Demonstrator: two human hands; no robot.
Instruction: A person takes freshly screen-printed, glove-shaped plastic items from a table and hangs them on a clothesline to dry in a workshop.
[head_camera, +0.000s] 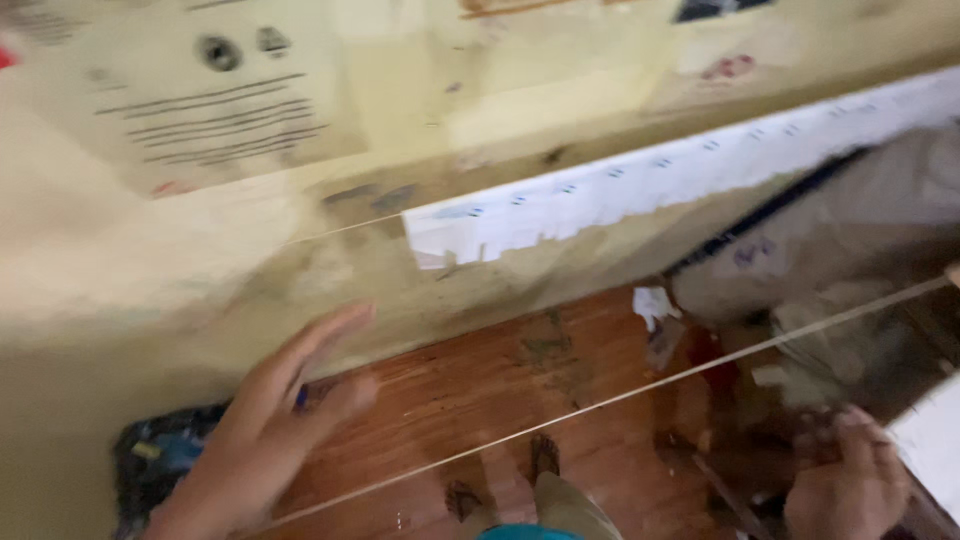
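The work in hand looks like handling a large clear glass sheet (620, 395), whose thin pale edge runs slantwise from lower left to upper right. I judge the step to be steadying or shifting the sheet, though heavy blur makes this uncertain.

The left hand (270, 420) lies on the sheet near the lower-left end of that edge, its grip wide, palm down and fingers spread, closing on nothing. The right hand (845, 485) sits beside the sheet's edge at its lower-right stretch, with the fingers curled. Whether its grip closes on the sheet or on something else I cannot tell.

Beyond the sheet's edge lies the pale yellow tabletop (120, 270). It carries a printed paper sheet with dark lines (215, 110) and a long white paper strip with small marks (650, 185), ragged along its lower side. Below the sheet's edge show the reddish-brown wooden floor (480, 390) and the person's 2 feet (545, 455). A dark blue-black thing (160, 455) lies just beside the left hand.

Any further move of the sheet would call for even support from both hands and a firm hold at the right side.
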